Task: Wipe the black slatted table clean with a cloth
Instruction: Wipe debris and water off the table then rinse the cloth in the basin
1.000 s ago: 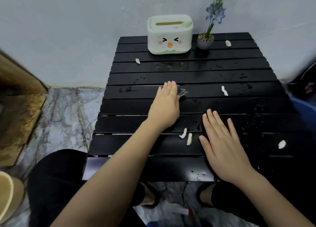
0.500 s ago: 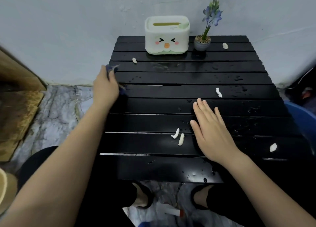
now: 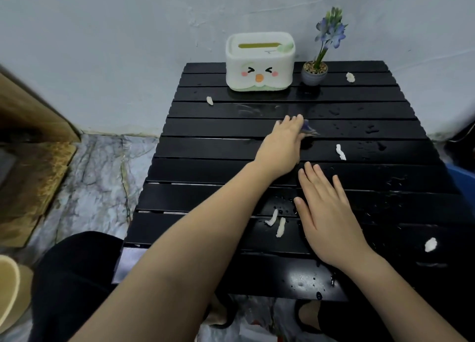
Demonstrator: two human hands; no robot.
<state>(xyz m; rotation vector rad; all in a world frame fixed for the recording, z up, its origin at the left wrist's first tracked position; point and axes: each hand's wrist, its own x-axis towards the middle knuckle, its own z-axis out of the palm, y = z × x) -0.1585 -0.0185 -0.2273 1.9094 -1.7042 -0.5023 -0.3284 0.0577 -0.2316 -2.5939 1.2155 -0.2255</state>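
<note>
Fingers of the left hand (image 3: 281, 146) are stretched forward and pressed down on a small dark blue cloth (image 3: 308, 130), of which only a corner shows at the fingertips, a little above the centre of the frame. Half a second ago this hand was at the left edge of the black slatted table (image 3: 205, 146); now it has swept back to the middle, so I judge one pass across this slat is finished and the next begins. The right hand (image 3: 326, 213) lies flat with its fingers slightly apart, holding nothing, in the lower centre-right; it has stayed in nearly the same place, probably to steady the table. Two white scraps (image 3: 276, 222) beside its thumb are not moved, and the others also remain: one in the right of the centre (image 3: 341, 152), one in the lower right (image 3: 430, 244), one near the flower pot (image 3: 314, 72) and one left of the tissue box (image 3: 260, 61). Water drops still cover the right side, so much wiping is left.
</note>
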